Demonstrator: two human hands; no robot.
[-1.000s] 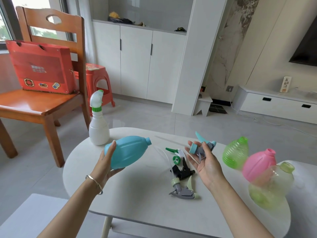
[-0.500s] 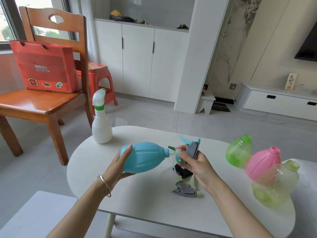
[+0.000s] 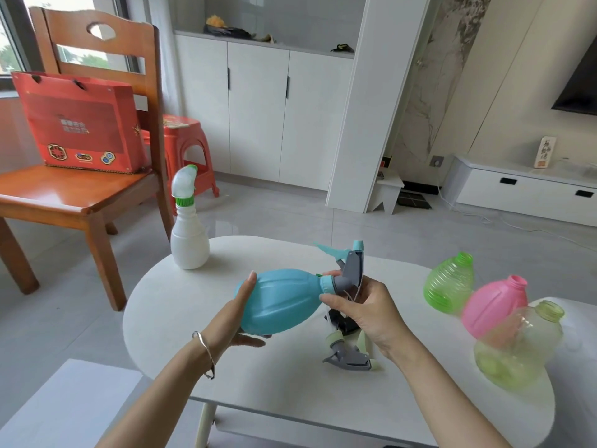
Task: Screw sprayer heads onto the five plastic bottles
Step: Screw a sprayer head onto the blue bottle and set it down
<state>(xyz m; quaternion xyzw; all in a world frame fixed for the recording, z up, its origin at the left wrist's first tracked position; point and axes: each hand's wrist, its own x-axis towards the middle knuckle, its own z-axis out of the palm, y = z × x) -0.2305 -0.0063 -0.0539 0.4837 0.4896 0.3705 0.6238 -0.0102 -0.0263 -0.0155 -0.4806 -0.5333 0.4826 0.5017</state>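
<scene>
My left hand [image 3: 237, 313] holds the blue bottle [image 3: 281, 300] on its side above the white table [image 3: 200, 334], neck pointing right. My right hand [image 3: 366, 308] grips a grey and blue sprayer head [image 3: 350, 270] whose collar sits on the bottle's neck. A white bottle [image 3: 189, 234] with a white and green sprayer stands upright at the table's far left. At the right lie a green bottle [image 3: 449, 282], a pink bottle [image 3: 492, 307] and a clear yellow-green bottle [image 3: 520, 347], all open-necked. Loose sprayer heads [image 3: 349, 355] lie under my right hand.
A wooden chair [image 3: 80, 195] with a red box [image 3: 77, 124] stands left of the table, an orange stool [image 3: 184, 147] behind it. White cabinets [image 3: 258, 114] and a low white unit [image 3: 523, 192] line the far wall.
My hands came together: the blue bottle moved right and the sprayer head moved left, and its collar now meets the bottle's neck. The view also shifted closer.
</scene>
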